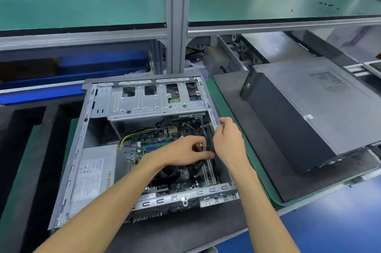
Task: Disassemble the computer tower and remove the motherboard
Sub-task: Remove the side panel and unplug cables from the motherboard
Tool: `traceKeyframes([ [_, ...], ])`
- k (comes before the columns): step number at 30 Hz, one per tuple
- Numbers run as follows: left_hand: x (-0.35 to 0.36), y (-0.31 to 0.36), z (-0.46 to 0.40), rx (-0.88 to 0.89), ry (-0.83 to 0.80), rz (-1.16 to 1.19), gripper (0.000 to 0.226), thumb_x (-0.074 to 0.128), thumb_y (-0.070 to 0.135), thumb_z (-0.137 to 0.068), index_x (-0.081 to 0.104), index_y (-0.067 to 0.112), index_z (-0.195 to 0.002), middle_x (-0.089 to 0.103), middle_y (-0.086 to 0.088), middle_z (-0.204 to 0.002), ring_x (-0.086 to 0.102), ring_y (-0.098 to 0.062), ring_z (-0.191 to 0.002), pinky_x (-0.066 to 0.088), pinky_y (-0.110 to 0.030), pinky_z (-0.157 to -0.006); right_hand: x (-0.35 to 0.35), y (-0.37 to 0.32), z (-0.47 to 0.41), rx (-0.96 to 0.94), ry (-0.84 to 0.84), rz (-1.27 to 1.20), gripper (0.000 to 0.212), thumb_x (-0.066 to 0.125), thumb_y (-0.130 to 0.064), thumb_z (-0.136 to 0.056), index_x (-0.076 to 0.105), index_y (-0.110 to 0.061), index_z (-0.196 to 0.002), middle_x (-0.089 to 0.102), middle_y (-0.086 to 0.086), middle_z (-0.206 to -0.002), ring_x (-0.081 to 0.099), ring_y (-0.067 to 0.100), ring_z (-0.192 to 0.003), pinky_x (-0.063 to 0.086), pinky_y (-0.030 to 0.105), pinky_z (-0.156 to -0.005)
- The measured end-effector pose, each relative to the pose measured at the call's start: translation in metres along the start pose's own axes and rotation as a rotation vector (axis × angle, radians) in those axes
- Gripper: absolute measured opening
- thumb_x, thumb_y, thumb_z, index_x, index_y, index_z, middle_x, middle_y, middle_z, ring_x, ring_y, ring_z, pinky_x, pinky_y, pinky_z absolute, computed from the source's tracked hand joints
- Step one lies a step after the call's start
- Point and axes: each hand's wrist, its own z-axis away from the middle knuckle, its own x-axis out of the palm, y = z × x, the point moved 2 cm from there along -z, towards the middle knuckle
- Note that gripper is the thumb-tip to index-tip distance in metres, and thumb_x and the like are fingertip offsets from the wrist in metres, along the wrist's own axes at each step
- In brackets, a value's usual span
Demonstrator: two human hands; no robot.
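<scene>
The open computer tower (pixel 82 141) lies on its side in front of me, side panel off. Inside sit the green motherboard (pixel 156 141), a silver power supply (pixel 94 172) at the left and a metal drive cage (pixel 152 100) at the far end. My left hand (pixel 183 152) reaches into the case over the board and pinches a black cable bundle (pixel 209 141) near the right wall. My right hand (pixel 227 139) is at the case's right edge, its fingers curled round the same bundle higher up. The cable ends and their connectors are hidden by my hands.
A second closed dark tower (pixel 309 112) lies to the right on a black mat (pixel 237 100). A grey post (pixel 177 17) rises behind the case under a green shelf (pixel 82 1). Blue rails (pixel 41 96) run at the left. A conveyor with rollers (pixel 245 50) sits behind.
</scene>
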Motion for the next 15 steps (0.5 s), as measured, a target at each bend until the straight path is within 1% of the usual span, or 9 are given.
traceKeyframes([
  [1,-0.002,-0.001,0.001,0.005,0.059,0.029,0.039,0.064,0.052,-0.089,0.055,0.016,-0.078,0.055,0.014,-0.065,0.048,-0.006,-0.059,0.041,-0.029,-0.060,0.000,0.000,0.000,0.002,0.000,-0.005,0.036,0.034,-0.019,-0.106,0.047,-0.014,-0.139,0.057,0.009,-0.134,0.057,0.028,-0.115,0.042,0.039,-0.089],
  [2,-0.004,-0.003,0.003,0.007,0.108,0.035,0.043,0.063,0.050,-0.090,0.049,0.015,-0.070,0.046,0.012,-0.057,0.040,-0.006,-0.053,0.035,-0.028,-0.056,0.000,0.000,0.000,0.004,-0.004,-0.010,0.036,0.034,-0.019,-0.106,0.047,-0.014,-0.140,0.056,0.009,-0.135,0.056,0.029,-0.116,0.043,0.040,-0.091],
  [4,-0.008,-0.006,0.009,0.016,0.152,0.022,0.043,0.061,0.046,-0.094,0.045,0.020,-0.063,0.041,0.010,-0.057,0.037,-0.006,-0.053,0.030,-0.028,-0.057,0.000,0.000,0.000,0.006,-0.013,-0.022,0.037,0.034,-0.019,-0.107,0.046,-0.014,-0.141,0.056,0.009,-0.136,0.056,0.028,-0.117,0.045,0.043,-0.096],
  [7,-0.019,-0.010,0.022,0.006,0.211,0.010,0.040,0.056,0.045,-0.096,0.044,0.021,-0.066,0.045,0.006,-0.062,0.040,-0.008,-0.055,0.032,-0.027,-0.059,-0.001,0.000,0.000,0.002,-0.014,-0.047,0.036,0.035,-0.017,-0.107,0.046,-0.012,-0.141,0.054,0.010,-0.136,0.055,0.026,-0.118,0.045,0.039,-0.095],
  [9,-0.032,-0.012,0.031,0.004,0.343,0.021,0.038,0.054,0.043,-0.097,0.050,0.018,-0.069,0.049,0.010,-0.060,0.044,-0.003,-0.052,0.035,-0.018,-0.057,-0.001,0.000,0.001,-0.031,0.018,-0.053,0.035,0.040,-0.016,-0.106,0.049,-0.011,-0.139,0.051,0.010,-0.136,0.053,0.024,-0.117,0.041,0.032,-0.088],
  [11,-0.046,-0.016,0.038,-0.008,0.447,0.187,0.031,0.055,0.035,-0.099,0.064,0.017,-0.076,0.063,0.007,-0.065,0.061,-0.005,-0.061,0.044,-0.014,-0.065,-0.003,-0.003,0.005,-0.102,0.111,-0.063,0.031,0.048,-0.017,-0.103,0.055,-0.015,-0.133,0.050,0.004,-0.130,0.052,0.021,-0.112,0.035,0.021,-0.079],
  [12,-0.050,-0.017,0.040,-0.007,0.445,0.348,0.027,0.055,0.030,-0.100,0.067,0.016,-0.080,0.065,0.003,-0.066,0.066,-0.014,-0.066,0.047,-0.016,-0.070,-0.005,-0.007,0.008,-0.159,0.175,-0.090,0.027,0.051,-0.016,-0.102,0.059,-0.017,-0.128,0.052,0.001,-0.124,0.052,0.019,-0.109,0.033,0.014,-0.075],
  [13,-0.050,-0.015,0.040,-0.006,0.425,0.482,0.025,0.055,0.026,-0.100,0.068,0.015,-0.083,0.061,0.000,-0.064,0.063,-0.022,-0.064,0.049,-0.020,-0.071,-0.006,-0.011,0.011,-0.220,0.236,-0.132,0.022,0.052,-0.015,-0.101,0.064,-0.018,-0.120,0.056,-0.002,-0.117,0.054,0.016,-0.104,0.035,0.010,-0.076],
  [15,-0.042,-0.007,0.038,0.018,0.413,0.496,0.020,0.056,0.027,-0.099,0.067,0.017,-0.085,0.049,0.005,-0.060,0.048,-0.017,-0.055,0.044,-0.025,-0.063,-0.005,-0.018,0.016,-0.294,0.278,-0.188,0.017,0.053,-0.017,-0.101,0.069,-0.021,-0.106,0.064,-0.008,-0.093,0.058,0.011,-0.087,0.040,0.011,-0.073],
])
